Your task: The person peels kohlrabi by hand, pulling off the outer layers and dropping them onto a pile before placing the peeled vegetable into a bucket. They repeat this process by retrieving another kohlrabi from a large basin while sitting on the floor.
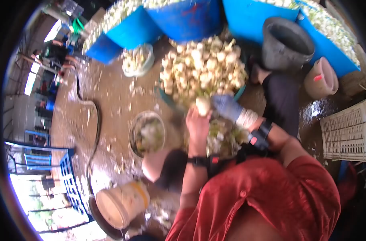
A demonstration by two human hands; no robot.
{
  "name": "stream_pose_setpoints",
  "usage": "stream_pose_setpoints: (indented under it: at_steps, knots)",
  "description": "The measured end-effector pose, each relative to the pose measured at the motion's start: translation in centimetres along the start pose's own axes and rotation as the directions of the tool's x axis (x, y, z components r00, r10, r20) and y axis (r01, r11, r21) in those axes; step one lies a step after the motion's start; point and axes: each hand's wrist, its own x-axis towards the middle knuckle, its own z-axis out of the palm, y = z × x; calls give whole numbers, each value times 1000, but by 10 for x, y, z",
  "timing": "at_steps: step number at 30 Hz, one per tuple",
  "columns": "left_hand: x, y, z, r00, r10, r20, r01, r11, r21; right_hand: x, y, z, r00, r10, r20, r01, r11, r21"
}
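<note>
My bare left hand (197, 122) grips a pale, round vegetable bulb (202, 106) in its fingertips. Close beside the bulb on the right is my right hand (228, 107), in a blue-grey glove. Its fingers look curled, but blur hides what they hold, if anything. Just beyond both hands, a heap of similar pale bulbs (203, 66) fills a wide green tub (170, 100). Leafy trimmings (221, 138) lie below my hands, near my lap. To the left, a round bucket (130, 136) contains pale and green pieces.
Blue tubs (183, 20) filled with pale pieces line the back. A smaller basin (149, 64), a dark bucket (285, 56), a pinkish bucket (320, 80) and a white crate (345, 130) stand around. A cream bucket (118, 203) lies near a black hose (97, 120). Another person (56, 52) is far left.
</note>
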Motion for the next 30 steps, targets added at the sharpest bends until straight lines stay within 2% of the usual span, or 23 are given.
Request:
stream_pose_setpoints:
  at_steps: [1, 2, 5, 8, 9, 10, 11, 13, 14, 15, 16, 17, 18, 19, 20, 21, 22, 23, 25, 26, 28, 29, 30]
  knots:
    - [-1, 6, 5, 998, -66, -5, 61, 948, -312, 2, 5, 6, 982, 160, -100, -151, 985, 87]
    - [1, 6, 1, 997, -59, 49, 70, 961, -266, 2, 8, 9, 933, 357, -48, -336, 910, 241]
    - [-5, 6, 3, 996, -57, 74, 71, 975, -209, 1, 7, 13, 791, 612, -6, -567, 736, 370]
    - [-9, 13, 11, 1000, -21, 21, 25, 978, -208, -1, 4, 16, 768, 639, -33, -560, 696, 450]
    - [-11, 18, 16, 998, -61, 32, 62, 998, -33, -2, 6, 19, 774, 632, -37, -553, 704, 446]
    - [-13, 22, 19, 994, -103, 35, 97, 985, 142, -4, 8, 21, 755, 654, -46, -490, 609, 624]
    - [-10, 20, 5, 989, -120, 90, 74, 909, 410, -4, 12, 20, 737, 674, -52, -398, 495, 773]
    - [-11, 21, 12, 1000, -7, -27, 25, 645, 764, -8, 24, 19, 772, 634, -44, -329, 458, 826]
    - [-12, 19, 8, 995, 16, -99, 61, 689, 722, -17, 37, 20, 857, 501, -117, -406, 798, 445]
    - [-7, 15, 5, 988, 40, -146, 70, 733, 676, -21, 45, 15, 932, 336, -134, -346, 937, -59]
    - [-6, 9, -1, 985, -72, -156, 137, 876, 463, -23, 39, 10, 945, 326, -22, -327, 943, -64]
    - [-1, 4, -5, 976, -191, -101, 210, 950, 233, -27, 30, 3, 996, -62, -58, 29, 886, -463]
    - [-3, 10, 7, 950, -312, -30, 313, 942, 120, -21, 1, -3, 937, 341, -77, -335, 939, 80]
    - [-11, 22, 32, 947, -322, 21, 319, 945, 70, -17, -12, -7, 915, 403, -20, -377, 872, 311]
    - [-7, 14, 15, 952, -281, 122, 269, 958, 103, -23, 4, 6, 942, 331, -62, -299, 906, 299]
    - [-8, 13, 13, 960, -270, 70, 264, 961, 82, -23, 10, 9, 956, 287, -56, -264, 930, 257]
    - [-5, 12, 16, 974, -225, 38, 224, 974, 45, -15, 2, -9, 941, 296, 163, -327, 920, 217]
    - [-5, 12, 19, 982, -188, -8, 188, 982, 8, -13, 3, -7, 977, 211, 15, -206, 933, 295]
    - [-4, 13, 25, 992, -126, -25, 128, 981, 146, -14, 7, -7, 961, 274, -30, -198, 761, 618]
    - [-6, 11, 27, 996, -64, -54, 76, 961, 266, -14, 6, -12, 961, 274, -43, -190, 762, 619]
    - [-5, -4, 21, 999, -37, -22, 42, 930, 366, -12, -2, -28, 994, 109, 13, -110, 984, 143]
    - [-5, -5, 21, 1000, -13, 3, 10, 890, 456, -10, -5, -30, 994, 99, 41, -99, 995, 2]
    - [-6, -5, 20, 998, -35, 46, 8, 872, 490, -9, -6, -31, 989, 124, 80, -123, 992, -14]
